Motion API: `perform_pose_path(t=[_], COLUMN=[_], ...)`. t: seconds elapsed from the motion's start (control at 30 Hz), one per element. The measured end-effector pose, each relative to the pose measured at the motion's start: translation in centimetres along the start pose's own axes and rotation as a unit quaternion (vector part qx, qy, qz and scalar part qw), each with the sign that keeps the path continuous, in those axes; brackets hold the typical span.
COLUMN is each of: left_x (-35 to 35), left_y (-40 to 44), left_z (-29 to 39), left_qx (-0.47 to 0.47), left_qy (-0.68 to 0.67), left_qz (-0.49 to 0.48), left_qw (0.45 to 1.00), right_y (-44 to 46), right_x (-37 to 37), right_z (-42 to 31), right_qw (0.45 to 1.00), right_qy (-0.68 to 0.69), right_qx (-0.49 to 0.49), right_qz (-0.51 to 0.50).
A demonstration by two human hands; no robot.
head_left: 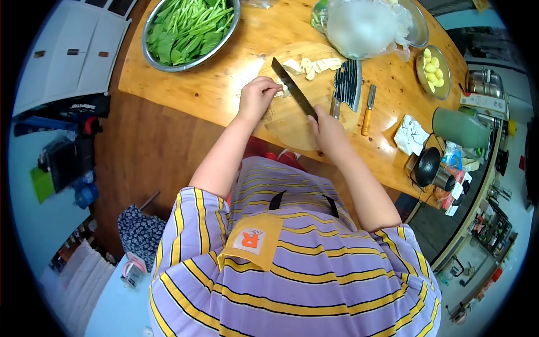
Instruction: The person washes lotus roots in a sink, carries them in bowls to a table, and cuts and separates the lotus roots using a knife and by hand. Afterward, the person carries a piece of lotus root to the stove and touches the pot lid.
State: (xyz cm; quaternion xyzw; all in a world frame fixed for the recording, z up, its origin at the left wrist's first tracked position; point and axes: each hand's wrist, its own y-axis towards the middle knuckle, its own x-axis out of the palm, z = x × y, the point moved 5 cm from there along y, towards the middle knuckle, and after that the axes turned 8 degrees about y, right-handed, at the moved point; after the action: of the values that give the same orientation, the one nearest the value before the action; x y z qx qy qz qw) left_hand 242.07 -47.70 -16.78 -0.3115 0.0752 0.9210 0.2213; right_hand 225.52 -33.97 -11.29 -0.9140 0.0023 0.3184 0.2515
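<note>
My right hand [330,133] grips the handle of a dark-bladed kitchen knife [294,90], its blade slanting up and left over a round wooden cutting board [292,126]. At the board's left edge, the fingers of my left hand [259,96] are pinched together; what they hold, if anything, is hidden. Small pale bits [279,93] lie beside those fingertips, too small to name. Pale sliced pieces [310,67] are spread along the far part of the board. On the board's right side rests a cleaver [347,84] with a black patterned blade.
A metal bowl of leafy greens [191,33] stands at the far left. Right of the board lies a wooden-handled peeler [368,110]. Farther back are a plastic bag [365,28] and a bowl of peeled potatoes [432,73]. A green kettle [461,127] sits at the right.
</note>
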Motion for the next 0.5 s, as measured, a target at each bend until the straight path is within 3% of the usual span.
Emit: perform_pose_path(t=[0.2, 0.33, 0.5], left_x=[0.5, 0.1, -0.2], left_y=[-0.1, -0.7, -0.8], left_z=[-0.4, 0.3, 1.6], left_qx=[-0.003, 0.011, 0.017], left_qy=[0.003, 0.016, -0.032], left_qz=[-0.009, -0.010, 0.007], left_qw=[1.000, 1.000, 0.999], right_y=[1.1, 1.2, -0.3], right_x=[1.4, 4.5, -0.3], right_z=[-0.4, 1.7, 1.5], right_qw=[0.999, 0.997, 0.987], right_qy=[0.003, 0.052, 0.093], right_qx=[0.034, 0.056, 0.016], right_qz=[-0.014, 0.033, 0.133])
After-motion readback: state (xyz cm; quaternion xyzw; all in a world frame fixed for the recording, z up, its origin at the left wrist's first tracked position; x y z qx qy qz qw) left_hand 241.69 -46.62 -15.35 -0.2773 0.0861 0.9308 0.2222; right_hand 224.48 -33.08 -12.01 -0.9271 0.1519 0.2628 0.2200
